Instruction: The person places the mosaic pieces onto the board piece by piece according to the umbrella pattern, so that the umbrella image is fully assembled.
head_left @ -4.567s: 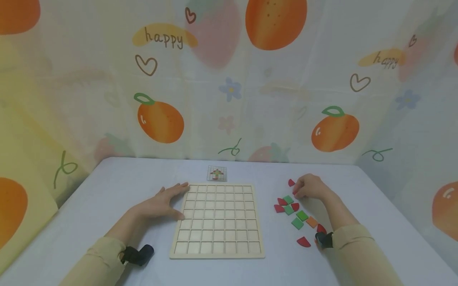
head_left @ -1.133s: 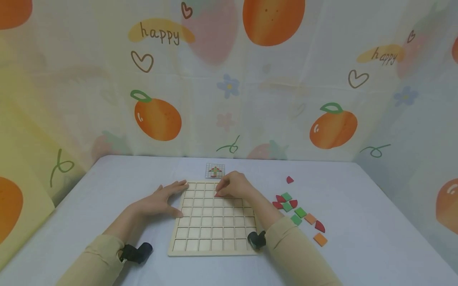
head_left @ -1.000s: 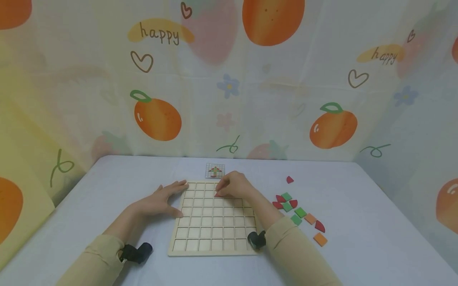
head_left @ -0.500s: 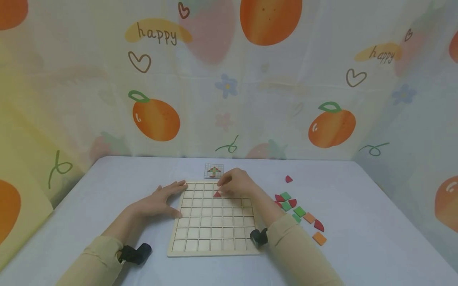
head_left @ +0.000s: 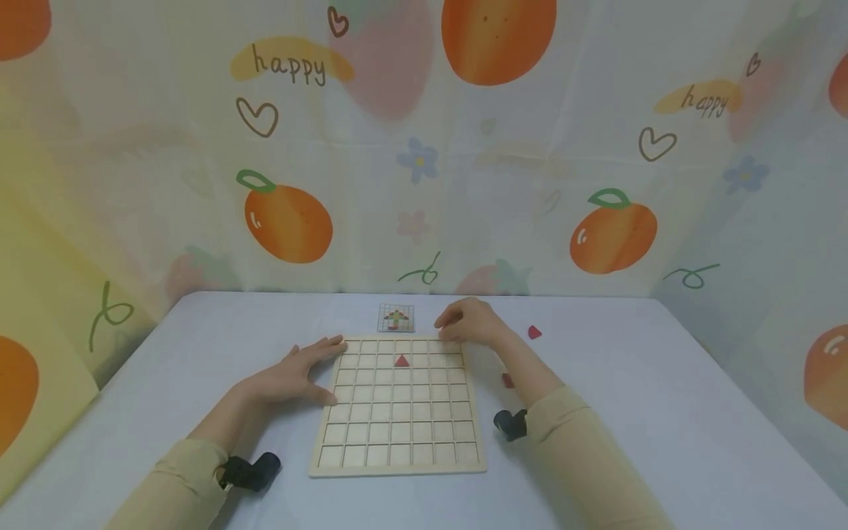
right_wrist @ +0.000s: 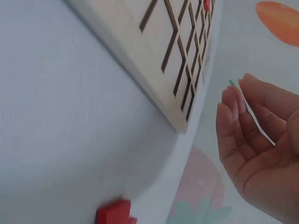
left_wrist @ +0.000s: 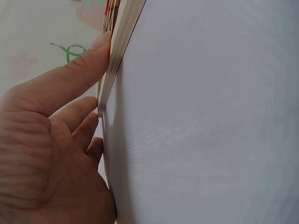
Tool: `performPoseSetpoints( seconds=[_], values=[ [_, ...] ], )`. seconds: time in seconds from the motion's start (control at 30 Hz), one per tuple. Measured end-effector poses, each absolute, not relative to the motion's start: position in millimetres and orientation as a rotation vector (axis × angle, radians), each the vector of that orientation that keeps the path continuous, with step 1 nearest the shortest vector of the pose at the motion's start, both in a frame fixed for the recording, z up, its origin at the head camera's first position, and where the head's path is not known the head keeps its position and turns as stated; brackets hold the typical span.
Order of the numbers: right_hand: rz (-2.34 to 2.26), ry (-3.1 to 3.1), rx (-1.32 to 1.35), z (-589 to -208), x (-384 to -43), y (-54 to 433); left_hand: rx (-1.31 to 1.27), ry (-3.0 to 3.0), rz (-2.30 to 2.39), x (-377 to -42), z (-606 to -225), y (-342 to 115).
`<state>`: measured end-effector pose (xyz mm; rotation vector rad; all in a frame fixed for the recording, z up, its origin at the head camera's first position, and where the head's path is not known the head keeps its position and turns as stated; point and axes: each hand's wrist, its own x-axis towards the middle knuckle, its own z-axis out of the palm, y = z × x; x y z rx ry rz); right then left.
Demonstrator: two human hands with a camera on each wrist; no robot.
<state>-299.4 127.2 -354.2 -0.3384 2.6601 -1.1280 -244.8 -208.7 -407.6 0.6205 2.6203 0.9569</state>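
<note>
A pale wooden grid board (head_left: 399,469) lies flat on the white table. One red triangular piece (head_left: 401,361) sits in a cell of its second row from the far side. My left hand (head_left: 291,377) is spread along the board's left edge; in the left wrist view its thumb (left_wrist: 79,70) touches the rim. Over the board's far right corner hovers my right hand (head_left: 472,321), fingers loosely bent. The right wrist view shows a gap between thumb and fingers (right_wrist: 229,126), with nothing held.
A small card (head_left: 396,318) with a coloured figure on a grid lies behind the board. To the right are a red piece (head_left: 534,332) and another red piece (head_left: 508,380) partly covered by the right forearm. The arm hides the green and orange pieces.
My right hand carried a red piece from the right onto the board and let go of it. Now that hand has moved away to the right. The left hand stays put.
</note>
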Motion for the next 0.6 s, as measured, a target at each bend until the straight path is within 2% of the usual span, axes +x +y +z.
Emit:
performPoseSetpoints(
  seconds=[0.37,0.6],
  values=[
    [-1.156,2.654,-0.299,-345.5,-305.2,175.2,0.631,2.617,0.979,-244.9,-411.2,-209.5],
    [-1.07,2.742,-0.168,-345.3,-308.3,207.1,0.624,2.62,0.976,-244.5,-410.3,-209.0]
  ],
)
